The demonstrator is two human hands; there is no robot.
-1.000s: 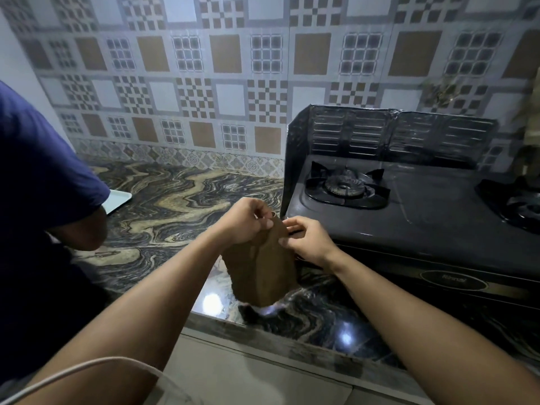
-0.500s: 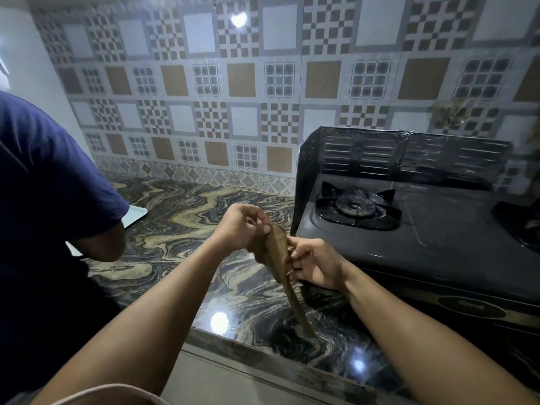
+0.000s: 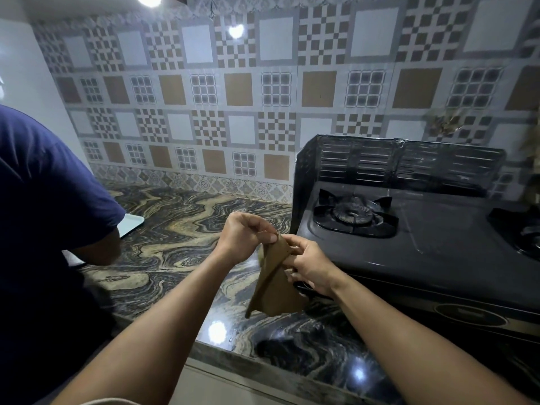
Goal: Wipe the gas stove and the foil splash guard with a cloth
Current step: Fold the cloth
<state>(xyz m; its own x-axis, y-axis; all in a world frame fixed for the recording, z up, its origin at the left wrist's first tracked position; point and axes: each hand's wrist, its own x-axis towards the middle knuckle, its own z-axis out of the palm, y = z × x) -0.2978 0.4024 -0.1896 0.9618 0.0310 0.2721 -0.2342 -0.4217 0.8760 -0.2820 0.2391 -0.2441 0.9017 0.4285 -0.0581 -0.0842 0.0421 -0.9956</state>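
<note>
The cloth (image 3: 273,283), twisted narrow a moment ago, now hangs wider.

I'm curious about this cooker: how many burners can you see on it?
2. One burner sits at the left of the gas stove, near the foil splash guard. The second burner is at the right, cut off by the picture's edge; more may lie beyond it.
</note>
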